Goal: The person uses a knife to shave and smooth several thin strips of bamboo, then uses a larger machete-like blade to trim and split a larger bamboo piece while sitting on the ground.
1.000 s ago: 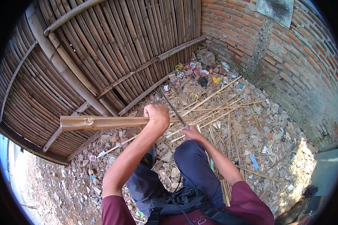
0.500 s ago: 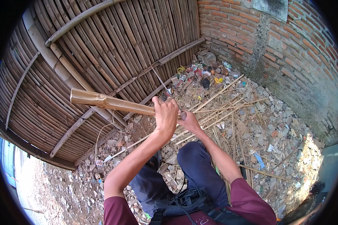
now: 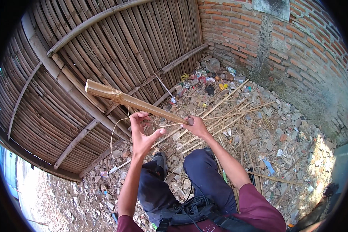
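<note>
A split length of pale bamboo slants from the upper left down to my right hand. My right hand is closed around its lower end. A small greyish rounded end shows at those fingers; what it belongs to is hidden. Just below the bamboo's middle, my left hand is off it, with thumb and fingers spread apart and nothing held. The bamboo's far end, with a rough node near it, is in the air in front of the bamboo wall.
A wall of bamboo slats rises at the left and ahead, a brick wall at the right. Thin bamboo strips lie across the stony ground. Mixed litter is heaped in the corner. My knees are bent below my hands.
My left hand has let go of the bamboo and dropped down and to the left, its fingers opening. The bamboo tilts more steeply, and my right hand still holds its lower end.
</note>
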`<state>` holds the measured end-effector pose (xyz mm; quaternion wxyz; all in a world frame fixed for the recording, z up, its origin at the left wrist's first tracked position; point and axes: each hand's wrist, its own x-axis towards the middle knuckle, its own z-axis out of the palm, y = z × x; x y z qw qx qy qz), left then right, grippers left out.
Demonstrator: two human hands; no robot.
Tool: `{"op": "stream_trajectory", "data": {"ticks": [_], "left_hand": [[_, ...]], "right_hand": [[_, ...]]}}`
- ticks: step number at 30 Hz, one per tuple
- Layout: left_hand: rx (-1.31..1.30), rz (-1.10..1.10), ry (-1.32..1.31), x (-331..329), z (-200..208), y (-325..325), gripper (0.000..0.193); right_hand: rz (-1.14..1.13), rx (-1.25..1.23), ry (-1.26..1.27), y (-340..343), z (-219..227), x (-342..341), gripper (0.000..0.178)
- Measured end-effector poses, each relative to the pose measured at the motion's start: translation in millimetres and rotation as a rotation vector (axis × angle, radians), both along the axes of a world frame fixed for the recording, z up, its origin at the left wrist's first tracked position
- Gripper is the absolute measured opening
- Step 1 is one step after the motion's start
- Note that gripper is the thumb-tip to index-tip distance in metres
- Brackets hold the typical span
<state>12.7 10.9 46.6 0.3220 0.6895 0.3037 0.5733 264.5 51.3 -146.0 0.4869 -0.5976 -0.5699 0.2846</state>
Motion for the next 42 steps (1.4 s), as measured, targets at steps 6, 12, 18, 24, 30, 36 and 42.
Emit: {"op": "stream_trajectory", "data": {"ticks": [6,12,18,24,30,36,42], "left_hand": [[0.086,-0.125,-0.360,29.2,36.4,24.7,0.058],[0.070,-0.134,-0.514,41.6,45.9,40.0,0.028],[0.023,-0.199,-0.595,53.9,46.2,44.5,0.047],[0.048,-0.218,-0.628,64.4,38.4,39.5,0.049],[0.075,-0.171,-0.627,61.8,37.0,45.2,0.050],[0.071,-0.254,-0.617,63.4,33.1,36.4,0.050],[0.068,-0.308,-0.592,76.0,23.2,23.1,0.051]], "right_hand": [[0.069,-0.090,-0.066,-19.5,43.1,-15.5,0.072],[0.031,0.051,-0.023,-43.6,12.5,18.2,0.044],[0.078,-0.120,-0.072,-81.7,-15.4,20.3,0.020],[0.113,-0.177,-0.009,-84.3,-58.5,28.8,0.020],[0.163,-0.092,-0.163,-66.5,11.0,3.7,0.029],[0.068,-0.197,-0.154,-61.1,-8.4,3.5,0.021],[0.001,-0.375,-0.323,-61.2,-86.5,45.7,0.014]]}}
